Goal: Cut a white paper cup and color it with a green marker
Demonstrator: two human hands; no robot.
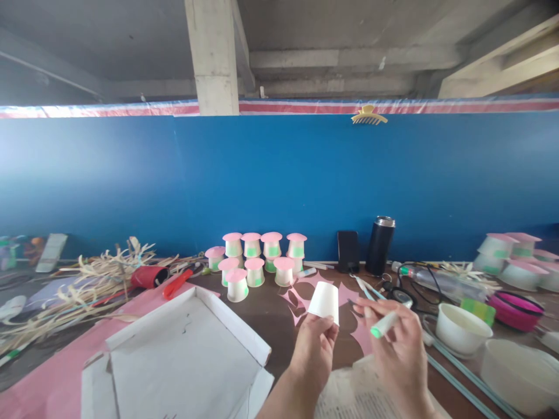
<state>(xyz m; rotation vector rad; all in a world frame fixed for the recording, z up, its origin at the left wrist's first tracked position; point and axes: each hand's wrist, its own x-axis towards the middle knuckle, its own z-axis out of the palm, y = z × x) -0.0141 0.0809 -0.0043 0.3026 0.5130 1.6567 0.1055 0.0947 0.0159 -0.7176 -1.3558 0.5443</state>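
Observation:
My left hand point(317, 343) grips a white paper cup point(324, 299), held upside down with its base up and tilted. Close on its right is my right hand point(395, 343), closed on a white marker point(386, 323) with a green end. A dark pointed tip point(351, 302) sticks out by the right fingertips toward the cup; I cannot tell whether it belongs to that marker. Behind my hands stand several upturned paper cups point(237, 291) with pink paper tops and green patches, some stacked. Pink paper scraps point(360, 334) with cut-out curves lie under and around my hands.
At left are an open white cardboard box point(187, 355), pink paper point(43, 378), straw-like strips point(105, 270) and a red cup point(149, 276). A phone point(348, 251) and black flask point(381, 246) stand behind. White bowls point(463, 329) and blue sticks point(463, 378) are at right. Printed paper point(349, 393) lies in front.

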